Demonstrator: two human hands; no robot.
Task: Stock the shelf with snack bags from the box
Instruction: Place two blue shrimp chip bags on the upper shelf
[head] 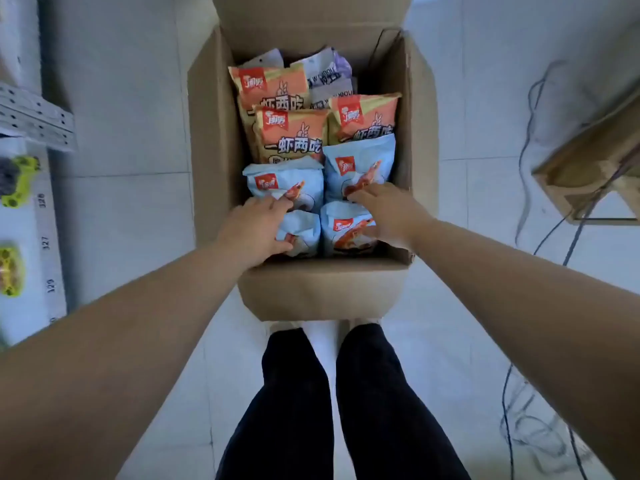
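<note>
An open cardboard box (322, 289) stands on the floor in front of my feet, filled with upright snack bags. Three orange bags (294, 133) fill the middle and back, with a white and purple bag (329, 77) behind them. Several light blue bags stand at the front. My left hand (254, 226) grips the near left blue bag (304, 233), fingers over its top edge and thumb on its front. My right hand (389, 213) grips the near right blue bag (346, 230) the same way. The far blue bags (360, 164) stand just behind my fingers.
A white shelf (45, 237) with numbered tags and yellow-green packets (17, 181) runs along the left edge. A perforated metal rail (38, 119) sticks out above it. A wooden frame (588, 168) and loose cables (533, 427) lie on the tiled floor to the right.
</note>
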